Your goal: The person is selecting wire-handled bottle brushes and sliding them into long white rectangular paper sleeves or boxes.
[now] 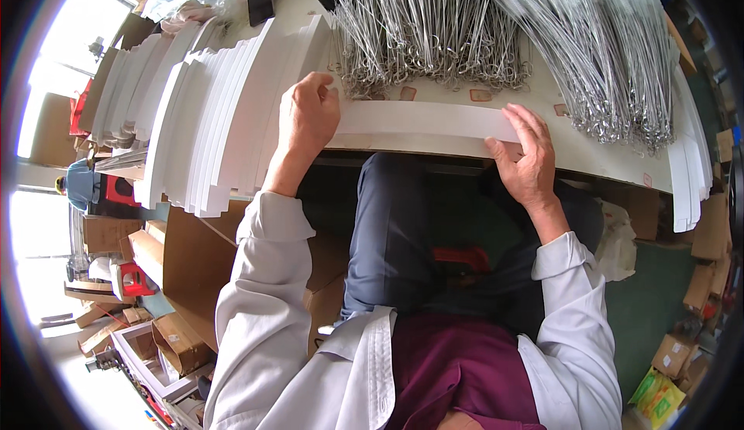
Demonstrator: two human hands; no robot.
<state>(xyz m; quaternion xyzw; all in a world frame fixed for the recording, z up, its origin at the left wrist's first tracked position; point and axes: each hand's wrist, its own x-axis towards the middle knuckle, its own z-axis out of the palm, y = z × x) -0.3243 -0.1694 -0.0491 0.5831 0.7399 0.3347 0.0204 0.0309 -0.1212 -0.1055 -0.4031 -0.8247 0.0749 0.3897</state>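
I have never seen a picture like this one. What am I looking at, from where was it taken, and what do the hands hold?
There is no machine here. A person wears a wide camera on the head, looking down, so straight edges bend. The left hand and right hand press on the two ends of a long white strip at the front edge of the table. Left of it lies a fanned stack of white strips. Behind lie two heaps of metal wire pieces. Cardboard boxes stand on the floor.

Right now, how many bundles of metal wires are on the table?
2: one bundle of wires lies at top centre, beyond the left hand; the other bundle fans out at top right, beyond the right hand. More may be hidden.
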